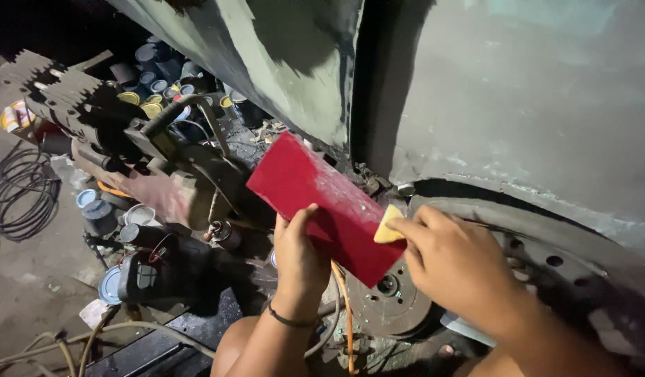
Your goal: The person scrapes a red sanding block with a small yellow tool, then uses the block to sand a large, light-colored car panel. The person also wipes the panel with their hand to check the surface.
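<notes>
While the left hand (pixel 299 255) grips the lower edge of a red flat board (pixel 322 206), thumb on its face, the right hand (pixel 451 262) pinches a small yellow spreader (pixel 387 226) against the board's right end. Step in hand, by judgement: working filler on the board; the next move calls for a steady, level board. Surface: grey, patchy vehicle body panel (pixel 532 98) above a bare wheel hub (pixel 392 300). Room: dim workshop floor, paint tins (pixel 151 87), coiled black cable (pixel 19 192), orange hose (pixel 347 314).

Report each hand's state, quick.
Left hand: closed on the red board.
Right hand: closed on the yellow spreader, pressed against the board.
</notes>
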